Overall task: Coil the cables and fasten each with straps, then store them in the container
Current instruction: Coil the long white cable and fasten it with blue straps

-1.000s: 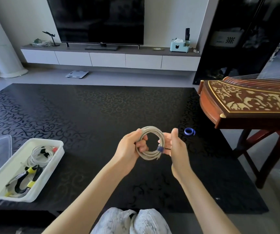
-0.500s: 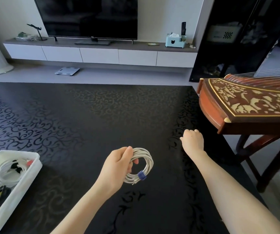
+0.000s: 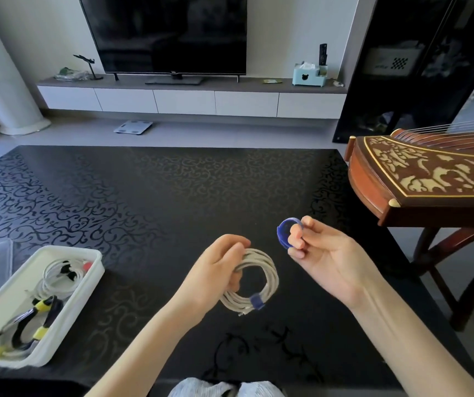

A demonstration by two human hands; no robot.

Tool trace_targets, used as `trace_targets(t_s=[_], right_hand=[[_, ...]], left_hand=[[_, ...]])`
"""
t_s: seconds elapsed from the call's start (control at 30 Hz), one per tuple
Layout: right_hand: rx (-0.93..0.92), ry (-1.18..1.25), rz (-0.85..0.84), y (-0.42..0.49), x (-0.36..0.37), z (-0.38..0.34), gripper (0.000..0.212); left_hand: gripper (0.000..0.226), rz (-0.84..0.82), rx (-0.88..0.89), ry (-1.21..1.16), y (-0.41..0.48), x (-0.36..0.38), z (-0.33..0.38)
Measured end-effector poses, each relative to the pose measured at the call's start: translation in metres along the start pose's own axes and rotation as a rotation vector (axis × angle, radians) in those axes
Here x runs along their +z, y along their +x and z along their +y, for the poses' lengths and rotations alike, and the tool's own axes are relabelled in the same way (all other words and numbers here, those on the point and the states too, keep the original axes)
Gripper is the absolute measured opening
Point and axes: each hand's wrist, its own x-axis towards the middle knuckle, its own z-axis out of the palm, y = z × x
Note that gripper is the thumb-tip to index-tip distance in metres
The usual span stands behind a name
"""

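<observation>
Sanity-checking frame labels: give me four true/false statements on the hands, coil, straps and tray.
1. The left hand grips the coil. True.
2. The coil has no strap on it. False: a blue strap wraps it.
3. The right hand holds a loose strap. True.
4. The tray is empty. False: it holds cables.

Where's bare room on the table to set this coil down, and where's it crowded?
The table is bare from the white container rightward to the edge beside the zither, near and far. Crowded: the container, holding coiled cables, with bare floor only along its left wall.
</observation>
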Motion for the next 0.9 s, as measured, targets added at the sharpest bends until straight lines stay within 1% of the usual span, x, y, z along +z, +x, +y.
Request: trace_targets(t_s=[0.07, 0.13, 0.17, 0.23, 0.3, 0.4, 0.53, 0.57, 0.67, 0.77, 0.83, 0.9], right_hand=[[0.031, 0.071, -0.039, -0.011, 0.014, 0.003, 0.012], [0.054, 0.108, -0.087, -0.019, 0.026, 0.005, 0.020], [0.057, 0.110, -0.098, -0.023, 0.031, 0.006, 0.025], [0.062, 0.071, -0.085, -0.029, 0.037, 0.007, 0.020], [0.073, -0.044, -0.060, -0.036, 0.044, 0.008, 0.010], [0.094, -0.195, -0.045, -0.044, 0.053, 0.008, 0.008], [0.097, -0.422, -0.044, -0.053, 0.065, 0.001, 0.022], [0.091, -0.528, -0.036, -0.055, 0.067, -0.002, 0.023], [0.059, -1.007, 0.012, -0.062, 0.070, -0.009, 0.018], [0.021, -1.308, -0.044, -0.067, 0.075, -0.010, 0.010], [-0.014, -1.375, -0.067, -0.070, 0.078, -0.009, 0.007], [-0.092, -1.368, -0.059, -0.070, 0.078, -0.005, 0.006]], left_hand=[[0.019, -0.104, 0.016, 0.020, -0.012, 0.006, 0.004], [0.019, -0.197, 0.050, 0.042, -0.023, 0.011, 0.007], [0.019, -0.225, 0.074, 0.048, -0.029, 0.012, 0.009], [0.017, -0.234, 0.109, 0.054, -0.037, 0.012, 0.013], [0.013, -0.212, 0.143, 0.091, -0.044, 0.009, 0.016], [0.007, -0.176, 0.196, 0.146, -0.052, 0.007, 0.017], [0.011, -0.171, 0.216, 0.191, -0.063, 0.002, 0.019], [0.013, -0.157, 0.218, 0.207, -0.064, 0.000, 0.019], [0.015, -0.085, 0.229, 0.267, -0.067, -0.011, 0.024], [0.016, -0.061, 0.293, 0.414, -0.069, -0.017, 0.027], [0.016, -0.066, 0.305, 0.451, -0.070, -0.019, 0.027], [0.016, -0.079, 0.306, 0.449, -0.070, -0.020, 0.027]])
